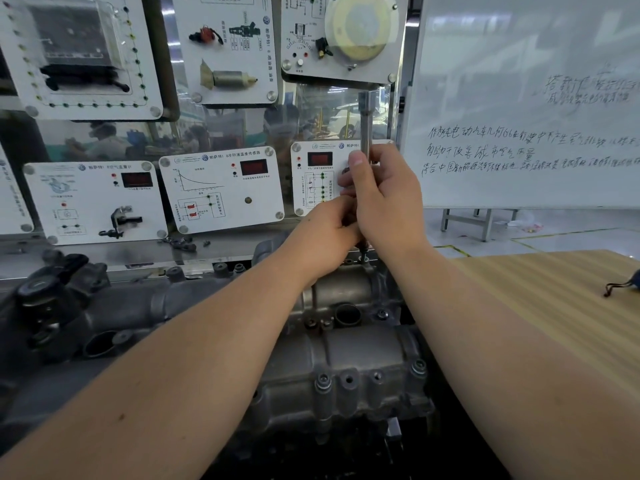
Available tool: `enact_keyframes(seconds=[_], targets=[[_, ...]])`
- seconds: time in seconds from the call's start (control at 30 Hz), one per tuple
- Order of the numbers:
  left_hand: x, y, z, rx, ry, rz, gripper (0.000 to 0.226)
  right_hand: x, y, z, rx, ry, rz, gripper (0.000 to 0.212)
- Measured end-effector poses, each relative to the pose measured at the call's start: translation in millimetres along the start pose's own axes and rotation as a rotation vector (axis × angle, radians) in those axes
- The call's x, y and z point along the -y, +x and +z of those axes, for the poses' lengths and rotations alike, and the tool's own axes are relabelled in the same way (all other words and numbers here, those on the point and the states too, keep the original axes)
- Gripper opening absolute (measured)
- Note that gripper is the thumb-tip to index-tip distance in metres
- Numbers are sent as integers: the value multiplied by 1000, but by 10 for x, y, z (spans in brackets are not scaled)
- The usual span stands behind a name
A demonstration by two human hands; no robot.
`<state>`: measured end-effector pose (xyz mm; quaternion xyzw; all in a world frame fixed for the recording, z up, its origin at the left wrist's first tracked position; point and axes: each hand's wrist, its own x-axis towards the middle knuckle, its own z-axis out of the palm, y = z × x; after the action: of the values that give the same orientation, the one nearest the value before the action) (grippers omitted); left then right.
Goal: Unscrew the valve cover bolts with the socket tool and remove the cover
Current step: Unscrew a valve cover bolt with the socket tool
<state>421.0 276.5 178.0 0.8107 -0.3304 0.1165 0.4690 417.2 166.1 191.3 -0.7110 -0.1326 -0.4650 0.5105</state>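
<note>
Both hands clamp the upright socket tool, right hand above, left hand below. Its tip meets a bolt at the valve cover's 12 o'clock edge.

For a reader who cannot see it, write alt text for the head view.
Both hands grip an upright socket tool set at the far edge of a grey valve cover: the right hand high on the shaft, the left hand lower. Behind stand sensor display panels and a whiteboard.

left hand — fingers curled, gripping | right hand — fingers wrapped, thumb up
</note>
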Motion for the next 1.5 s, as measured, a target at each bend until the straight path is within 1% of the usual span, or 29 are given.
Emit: enact_keyframes(seconds=[0.1,0.2,0.27,0.4,0.43,0.53,0.63,0.7,0.77,0.83,0.9,0.93,1.07,1.17,1.3,1.37,1.4,1.47,1.5], targets=[[28,15,15,3,-36,6,18,25,1,0,-13,-19,6,22],[23,10,19,20,-45,7,22,30,7,-9,-25,2,28,27],[14,6,7,23,-22,24,19,30,6,-8,-23,22,32,25],[6,11,5,13,7,22,19,5,6,-2,-10,42,16,4],[12,15,5,8,8,24,18,7,8,-6,-15,43,10,3],[40,19,16,9,-35,28,16,31,9,-5,-37,17,-1,19],[19,2,14,23,-63,29,26,52,1,2,-45,18,16,26],[2,-4,7,25,-48,47,26,40,4,1,-40,32,28,26],[15,6,13,9,-17,54,20,26,9,-2,-22,43,35,23],[21,11,12,1,-1,43,18,18,11,-3,-8,47,36,17],[30,18,8,0,-1,41,18,4,10,-5,-4,55,27,5],[34,19,8,0,-1,45,17,8,7,-3,-12,49,24,6],[28,15,14,15,-28,32,20,25,7,-3,-32,24,30,25],[9,-2,11,13,-15,36,22,23,7,-8,-22,16,26,31],[-7,-7,-6,-3,26,42,19,7,1,0,7,33,36,21],[-14,-8,-7,-10,40,44,17,-7,11,-4,-13,37,27,10],[-10,-6,-7,-14,45,49,15,1,11,-2,-28,20,18,9],[14,2,-7,-11,36,60,12,19,12,1,-40,-10,13,19],[16,0,-7,-5,29,59,14,26,9,5,-37,-11,23,22]])
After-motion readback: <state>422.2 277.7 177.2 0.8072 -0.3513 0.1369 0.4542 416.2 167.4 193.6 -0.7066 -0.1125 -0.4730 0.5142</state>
